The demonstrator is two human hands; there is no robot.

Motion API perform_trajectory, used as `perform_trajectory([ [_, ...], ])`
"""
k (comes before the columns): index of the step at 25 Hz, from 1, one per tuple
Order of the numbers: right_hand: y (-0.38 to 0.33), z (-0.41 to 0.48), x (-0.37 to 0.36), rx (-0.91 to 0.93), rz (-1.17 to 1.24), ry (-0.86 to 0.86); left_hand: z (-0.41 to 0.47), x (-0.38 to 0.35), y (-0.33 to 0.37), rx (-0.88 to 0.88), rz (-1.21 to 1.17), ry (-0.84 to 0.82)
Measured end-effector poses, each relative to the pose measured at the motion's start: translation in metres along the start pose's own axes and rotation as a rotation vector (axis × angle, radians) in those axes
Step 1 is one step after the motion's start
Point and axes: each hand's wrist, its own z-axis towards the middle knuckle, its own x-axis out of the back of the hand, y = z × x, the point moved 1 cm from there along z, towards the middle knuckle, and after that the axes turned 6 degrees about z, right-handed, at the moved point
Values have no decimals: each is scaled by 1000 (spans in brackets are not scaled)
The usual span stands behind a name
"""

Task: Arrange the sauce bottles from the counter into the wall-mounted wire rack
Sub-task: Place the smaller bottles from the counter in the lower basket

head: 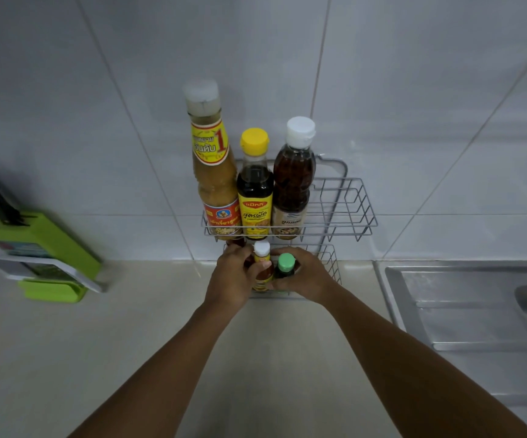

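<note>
A two-tier wire rack [344, 203] hangs on the tiled wall. Its upper tier holds three bottles at the left: a tall tan sauce bottle [213, 172], a dark bottle with a yellow cap [255, 184] and a reddish bottle with a white cap [293, 178]. In the lower tier [330, 263] my left hand [233, 279] grips a small white-capped orange sauce bottle [262, 263]. Beside it my right hand [306, 276] grips a small dark bottle with a green cap [286, 265]. Another bottle behind my left hand is mostly hidden.
A green knife block with black handles [35, 248] stands on the beige counter [161, 327] at the left. A steel sink [477, 311] lies at the right. The right halves of both rack tiers hold nothing.
</note>
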Motion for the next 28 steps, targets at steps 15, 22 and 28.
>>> perform_trajectory([
  [15, 8, 7, -4, -58, -58, -47, 28, 36, -20, 194, -234, 95],
  [22, 11, -2, 1, -15, -133, 0, 17, 30, -37, 112, -165, 67],
  [28, 14, -8, -3, -38, -191, 80, -2, 33, -43, 39, -199, 36],
])
